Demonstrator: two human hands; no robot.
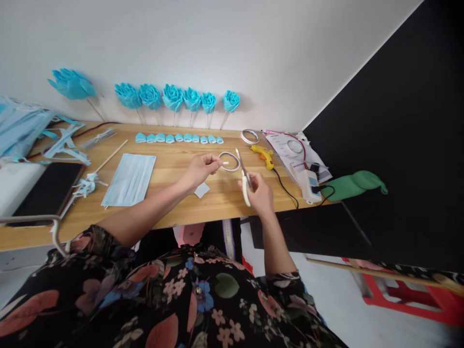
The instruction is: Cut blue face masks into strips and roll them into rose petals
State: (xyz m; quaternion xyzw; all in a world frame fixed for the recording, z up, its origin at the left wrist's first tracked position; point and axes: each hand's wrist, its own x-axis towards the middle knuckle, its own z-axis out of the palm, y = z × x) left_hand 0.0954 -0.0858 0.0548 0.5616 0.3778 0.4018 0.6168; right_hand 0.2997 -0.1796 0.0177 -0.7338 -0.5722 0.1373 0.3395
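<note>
My left hand (203, 169) is closed in a pinch on a short white strip of tape (225, 163). Just beyond its fingertips is a thin white tape roll (238, 166); whether the strip is still joined to it I cannot tell. White-handled scissors (246, 186) are gripped in my right hand (261, 194), blades pointing up and away from me, close to the right side of the roll. Under my left wrist a small pale square piece (202, 190) lies on the wooden table (174, 188).
Blue flowers on sticks (173, 98) lean against the wall behind a row of small blue petals (178, 138). To the right lie a yellow glue gun (264, 155), another tape roll (250, 137) and a power strip (310, 186). A pleated blue mask (129, 180) and a phone (47, 191) lie left.
</note>
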